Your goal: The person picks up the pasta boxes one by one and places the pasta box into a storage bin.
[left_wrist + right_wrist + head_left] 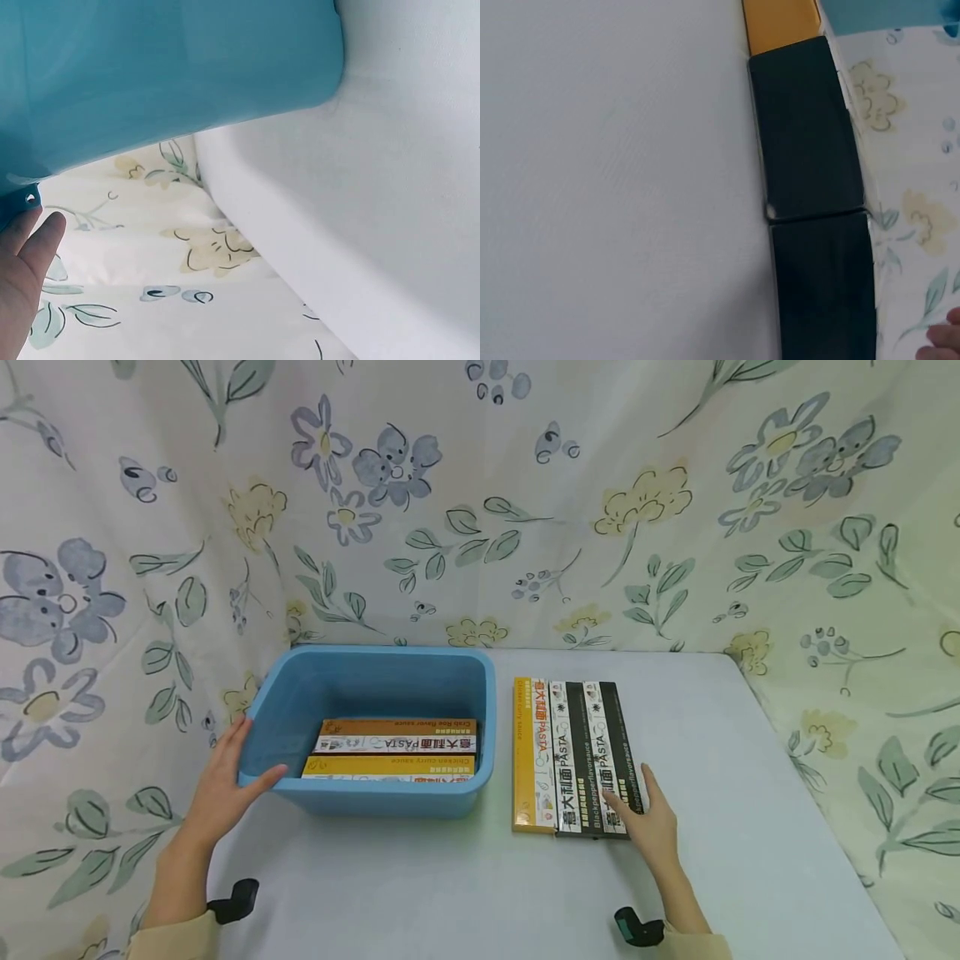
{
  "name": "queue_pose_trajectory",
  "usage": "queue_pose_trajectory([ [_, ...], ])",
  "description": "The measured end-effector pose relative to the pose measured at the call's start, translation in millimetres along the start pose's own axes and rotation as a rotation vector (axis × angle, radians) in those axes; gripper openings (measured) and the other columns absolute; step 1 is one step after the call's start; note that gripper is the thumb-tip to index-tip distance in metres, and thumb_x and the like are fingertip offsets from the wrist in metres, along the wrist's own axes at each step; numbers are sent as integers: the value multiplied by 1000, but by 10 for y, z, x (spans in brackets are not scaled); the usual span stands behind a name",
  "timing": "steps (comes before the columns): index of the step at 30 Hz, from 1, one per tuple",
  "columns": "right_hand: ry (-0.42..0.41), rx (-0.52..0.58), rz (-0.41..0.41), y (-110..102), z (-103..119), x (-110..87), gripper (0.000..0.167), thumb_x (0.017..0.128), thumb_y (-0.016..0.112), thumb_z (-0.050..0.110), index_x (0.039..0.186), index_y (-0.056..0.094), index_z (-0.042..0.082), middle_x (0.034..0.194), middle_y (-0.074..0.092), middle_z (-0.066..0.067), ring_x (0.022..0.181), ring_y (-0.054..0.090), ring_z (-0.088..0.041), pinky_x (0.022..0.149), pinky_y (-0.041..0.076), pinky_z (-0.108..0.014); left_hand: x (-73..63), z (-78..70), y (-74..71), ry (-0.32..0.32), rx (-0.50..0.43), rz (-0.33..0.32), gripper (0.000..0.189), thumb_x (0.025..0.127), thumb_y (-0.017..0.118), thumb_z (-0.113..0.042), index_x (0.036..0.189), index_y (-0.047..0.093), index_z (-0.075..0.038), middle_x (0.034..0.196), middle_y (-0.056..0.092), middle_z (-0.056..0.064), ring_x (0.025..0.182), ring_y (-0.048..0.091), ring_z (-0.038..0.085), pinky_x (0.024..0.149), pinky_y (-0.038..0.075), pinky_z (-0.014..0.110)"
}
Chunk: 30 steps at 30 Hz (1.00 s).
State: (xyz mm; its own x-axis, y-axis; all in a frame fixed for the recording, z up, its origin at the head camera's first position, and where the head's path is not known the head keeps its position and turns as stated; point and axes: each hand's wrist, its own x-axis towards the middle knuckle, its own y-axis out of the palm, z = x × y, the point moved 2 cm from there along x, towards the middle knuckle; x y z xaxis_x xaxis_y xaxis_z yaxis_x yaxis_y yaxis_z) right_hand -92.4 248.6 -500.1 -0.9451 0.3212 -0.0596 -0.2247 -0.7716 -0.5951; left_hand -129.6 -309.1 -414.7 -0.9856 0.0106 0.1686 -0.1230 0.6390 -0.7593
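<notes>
On the left of the table, a blue plastic bin point(375, 806) holds a brown-orange crab roe pasta box point(397, 727) and a yellow chicken curry pasta box point(386, 766). My left hand point(217, 789) rests at the bin's front-left rim, fingers fairly straight. In the left wrist view its fingers touch a small lug with a hole point(30, 199). To the right, a yellow pasta box point(525, 760) lies beside two black pepper pasta boxes point(577, 760). My right hand point(656, 827) is at the rightmost black box point(823, 292), thumb over its top and a finger extended along its right side.
The white table point(450, 893) ends in a sloping right edge. Floral fabric point(480, 527) hangs behind and along both sides. Dark wrist-worn devices are near the left wrist point(234, 902) and right wrist point(637, 928).
</notes>
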Motion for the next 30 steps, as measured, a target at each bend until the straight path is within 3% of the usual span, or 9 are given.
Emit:
queue_pose_trajectory([
  [9,69,-42,14,55,-145,10,96,85,73,34,151,17,-8,153,18,-33,140,18,-51,112,20,-60,7,0,-1,-8,0,6,90,92,62,-39,155,9,-2,159,5,25,137,14,57,99,19,78],
  [17,81,-75,42,127,-208,16,103,83,77,32,150,11,-11,151,16,-37,138,18,-53,112,21,-59,-6,-18,-4,-11,-4,9,89,92,62,-38,155,10,-2,159,6,25,137,15,58,97,20,79],
  [22,99,-105,55,55,-263,39,106,82,77,34,149,11,-12,149,19,-40,137,20,-55,111,24,-60,-11,-25,-1,-9,-5,7,89,91,63,-38,155,11,-3,159,6,25,136,16,58,96,21,79],
  [30,130,-139,10,-75,-314,93,98,80,76,28,148,18,-13,144,27,-42,130,31,-58,103,34,-64,-9,-27,-8,-9,-9,2,90,91,64,-37,155,11,-3,159,7,25,136,17,58,96,22,79],
])
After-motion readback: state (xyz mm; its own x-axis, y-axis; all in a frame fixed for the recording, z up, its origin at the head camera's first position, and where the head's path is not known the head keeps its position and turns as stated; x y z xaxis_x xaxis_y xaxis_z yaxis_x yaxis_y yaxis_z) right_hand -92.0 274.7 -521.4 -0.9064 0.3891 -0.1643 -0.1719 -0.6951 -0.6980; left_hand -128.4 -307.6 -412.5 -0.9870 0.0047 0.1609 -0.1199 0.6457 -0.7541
